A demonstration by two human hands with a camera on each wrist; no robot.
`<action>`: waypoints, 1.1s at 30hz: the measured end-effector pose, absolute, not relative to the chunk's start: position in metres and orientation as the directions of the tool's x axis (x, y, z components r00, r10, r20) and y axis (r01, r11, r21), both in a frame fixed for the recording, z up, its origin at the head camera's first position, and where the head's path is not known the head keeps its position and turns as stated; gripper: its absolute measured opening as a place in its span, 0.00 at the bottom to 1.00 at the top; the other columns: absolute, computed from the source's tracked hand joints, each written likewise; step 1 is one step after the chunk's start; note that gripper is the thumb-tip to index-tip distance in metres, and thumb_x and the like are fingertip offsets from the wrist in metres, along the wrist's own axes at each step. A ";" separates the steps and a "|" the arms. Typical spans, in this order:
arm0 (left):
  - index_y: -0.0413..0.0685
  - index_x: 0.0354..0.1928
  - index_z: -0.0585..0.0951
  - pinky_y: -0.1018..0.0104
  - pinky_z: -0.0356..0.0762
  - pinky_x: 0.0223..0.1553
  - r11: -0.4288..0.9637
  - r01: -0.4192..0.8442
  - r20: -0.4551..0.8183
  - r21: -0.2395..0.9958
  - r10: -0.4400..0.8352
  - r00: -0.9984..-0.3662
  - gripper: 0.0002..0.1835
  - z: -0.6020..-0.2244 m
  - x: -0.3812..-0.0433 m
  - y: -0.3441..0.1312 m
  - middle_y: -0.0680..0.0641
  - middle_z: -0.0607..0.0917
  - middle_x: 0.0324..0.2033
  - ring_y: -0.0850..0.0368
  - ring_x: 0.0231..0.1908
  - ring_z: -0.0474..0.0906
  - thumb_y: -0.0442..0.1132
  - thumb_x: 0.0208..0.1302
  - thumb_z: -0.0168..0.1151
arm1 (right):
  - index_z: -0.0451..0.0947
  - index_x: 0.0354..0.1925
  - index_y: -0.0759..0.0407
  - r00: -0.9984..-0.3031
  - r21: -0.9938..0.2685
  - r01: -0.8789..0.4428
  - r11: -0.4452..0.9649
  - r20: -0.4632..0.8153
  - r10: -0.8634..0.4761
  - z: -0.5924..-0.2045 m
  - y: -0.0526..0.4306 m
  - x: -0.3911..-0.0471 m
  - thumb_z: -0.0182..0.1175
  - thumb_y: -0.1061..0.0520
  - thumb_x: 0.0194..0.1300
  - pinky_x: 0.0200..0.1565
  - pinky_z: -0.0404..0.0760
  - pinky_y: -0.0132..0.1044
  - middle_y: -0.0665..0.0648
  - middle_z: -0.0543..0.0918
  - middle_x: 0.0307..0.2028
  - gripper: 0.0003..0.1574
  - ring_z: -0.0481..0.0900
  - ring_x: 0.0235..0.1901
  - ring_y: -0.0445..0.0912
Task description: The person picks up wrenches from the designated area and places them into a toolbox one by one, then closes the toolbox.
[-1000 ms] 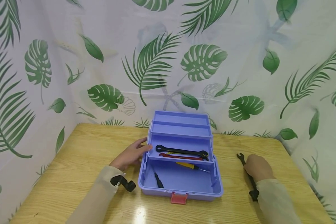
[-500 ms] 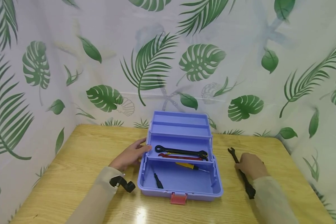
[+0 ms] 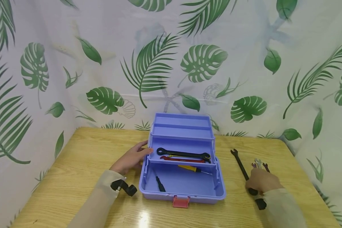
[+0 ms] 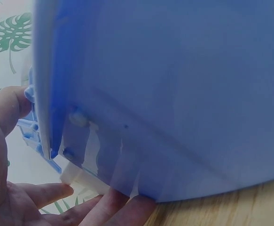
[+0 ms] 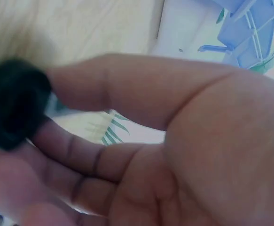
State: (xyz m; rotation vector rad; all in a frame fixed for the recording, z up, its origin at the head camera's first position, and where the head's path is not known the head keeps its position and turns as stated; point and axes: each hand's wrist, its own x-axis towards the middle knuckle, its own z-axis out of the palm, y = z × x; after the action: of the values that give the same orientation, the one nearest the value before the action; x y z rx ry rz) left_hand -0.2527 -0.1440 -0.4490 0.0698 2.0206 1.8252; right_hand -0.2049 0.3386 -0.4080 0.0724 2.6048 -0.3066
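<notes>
A purple toolbox (image 3: 182,198) stands unfolded on the table. My left hand (image 3: 131,160) rests against its left side, thumb on the tray edge; in the left wrist view the fingers (image 4: 109,202) touch the wall low down. On the right, my right hand (image 3: 263,182) pinches the ring end of a black wrench (image 3: 240,163) that lies along the table. The right wrist view has that ring end (image 5: 17,103) between thumb and fingertips, blurred. Several smaller wrenches (image 3: 258,162) poke out beyond the hand, their handles hidden by it.
The tray (image 3: 182,141) carries a black wrench (image 3: 183,153), a red wrench (image 3: 182,159) and a yellow tool partly covered. In the lower compartment are a yellow-handled screwdriver (image 3: 191,168) and a black-handled one (image 3: 160,184). A leaf-patterned cloth (image 3: 171,63) hangs behind the table.
My right hand has shifted the black wrench to the left and slid back toward its ring end. The smaller wrenches have come into sight. My left hand stays at the toolbox.
</notes>
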 end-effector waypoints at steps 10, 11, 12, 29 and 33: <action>0.54 0.82 0.55 0.45 0.87 0.48 0.162 -0.229 -0.270 0.960 0.316 -0.910 0.44 -0.446 -0.251 -0.142 0.34 0.73 0.69 0.40 0.56 0.83 0.58 0.73 0.63 | 0.76 0.24 0.63 -0.941 -0.203 0.180 0.962 -0.321 0.108 -0.432 0.332 -0.217 0.57 0.45 0.66 0.26 0.74 0.45 0.60 0.78 0.26 0.24 0.71 0.24 0.49; 0.54 0.82 0.55 0.45 0.87 0.48 0.163 -0.227 -0.269 0.960 0.315 -0.910 0.44 -0.445 -0.251 -0.141 0.34 0.73 0.69 0.40 0.56 0.83 0.58 0.72 0.63 | 0.75 0.21 0.62 -0.951 -0.231 0.187 0.955 -0.286 0.117 -0.434 0.330 -0.217 0.57 0.47 0.66 0.23 0.71 0.42 0.58 0.75 0.22 0.23 0.68 0.22 0.48; 0.53 0.82 0.55 0.45 0.87 0.48 0.165 -0.226 -0.268 0.960 0.314 -0.911 0.44 -0.445 -0.251 -0.141 0.34 0.73 0.69 0.40 0.56 0.82 0.58 0.72 0.63 | 0.71 0.16 0.58 -0.960 -0.256 0.189 0.948 -0.252 0.124 -0.436 0.329 -0.218 0.57 0.49 0.65 0.21 0.67 0.38 0.55 0.71 0.18 0.24 0.65 0.19 0.46; 0.54 0.82 0.54 0.45 0.87 0.48 0.161 -0.224 -0.265 0.961 0.313 -0.912 0.45 -0.446 -0.252 -0.144 0.34 0.72 0.70 0.40 0.56 0.83 0.58 0.73 0.63 | 0.76 0.16 0.58 -0.982 -0.298 0.188 0.936 -0.061 0.177 -0.425 0.307 -0.228 0.63 0.54 0.65 0.20 0.66 0.40 0.51 0.72 0.16 0.22 0.67 0.20 0.48; 0.54 0.82 0.55 0.45 0.87 0.48 0.156 -0.221 -0.261 0.963 0.312 -0.914 0.44 -0.445 -0.251 -0.144 0.33 0.73 0.69 0.40 0.55 0.83 0.57 0.73 0.63 | 0.77 0.17 0.59 -0.981 -0.274 0.189 0.943 -0.102 0.167 -0.420 0.305 -0.230 0.63 0.54 0.64 0.21 0.70 0.42 0.53 0.75 0.18 0.20 0.69 0.21 0.49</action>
State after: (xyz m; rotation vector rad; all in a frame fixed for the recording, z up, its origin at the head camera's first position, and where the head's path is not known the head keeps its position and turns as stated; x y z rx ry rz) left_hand -0.2512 -0.1436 -0.4451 0.0862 2.0406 1.8081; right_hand -0.2300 0.3052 -0.4198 0.2774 3.0200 -0.4368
